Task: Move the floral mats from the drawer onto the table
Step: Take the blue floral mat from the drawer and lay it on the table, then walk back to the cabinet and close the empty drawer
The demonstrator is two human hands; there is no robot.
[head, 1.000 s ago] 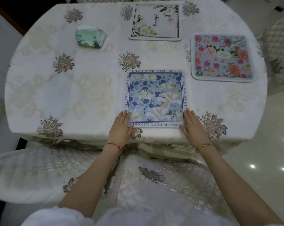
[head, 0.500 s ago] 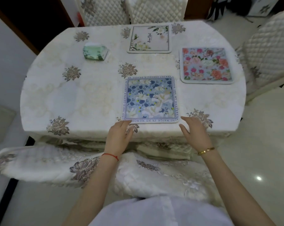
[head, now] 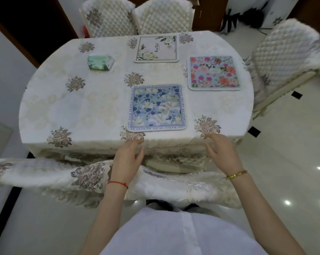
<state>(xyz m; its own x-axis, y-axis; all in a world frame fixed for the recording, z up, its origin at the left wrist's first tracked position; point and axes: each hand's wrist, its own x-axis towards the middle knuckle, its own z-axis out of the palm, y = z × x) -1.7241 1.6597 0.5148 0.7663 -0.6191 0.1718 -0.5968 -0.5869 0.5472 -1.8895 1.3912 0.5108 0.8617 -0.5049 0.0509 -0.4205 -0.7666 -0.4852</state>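
While three mats lie flat on the table (head: 67, 107), the blue mat (head: 157, 107) nearest the front edge, the pink mat (head: 214, 73) right of it and the cream mat (head: 156, 48) farthest, the left hand (head: 127, 160) and right hand (head: 222, 153) hover below the edge, fingers loosely spread, holding nothing.

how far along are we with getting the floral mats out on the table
Three mats already lie flat on the cloth-covered table: the blue-and-white square floral mat nearest, the pink rose-patterned mat to its right, and the cream mat with white blossoms at the far edge. Nothing is in hand: the left hand and right hand hover open at the near edge. No drawer is visible, so whether more mats remain cannot be told.
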